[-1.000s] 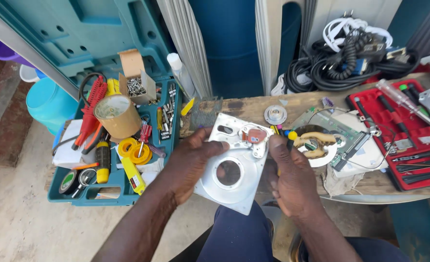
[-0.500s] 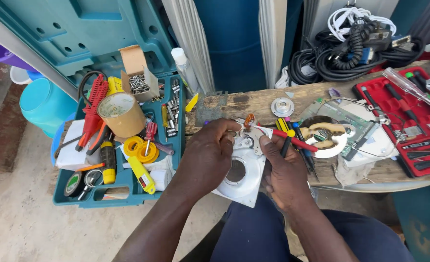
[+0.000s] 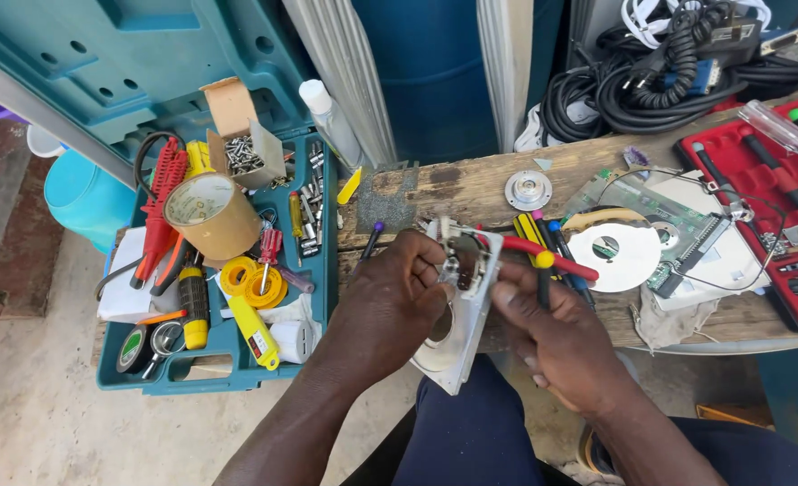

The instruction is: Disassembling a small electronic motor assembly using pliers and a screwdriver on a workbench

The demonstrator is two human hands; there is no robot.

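Left hand (image 3: 390, 306) clamped on a white plate (image 3: 465, 333), tilted on edge between both hands. Right hand (image 3: 556, 337) closed on the plate's right edge, touching. Red-handled tool (image 3: 543, 253) just above the right hand; disc (image 3: 624, 256) farther right on the bench (image 3: 471, 184). Teal toolbox (image 3: 313, 297) left of the left hand.

worn wooden workbench (image 3: 471, 193), bare concrete floor (image 3: 30, 414), blue barrel (image 3: 435, 72) behind, even daylight
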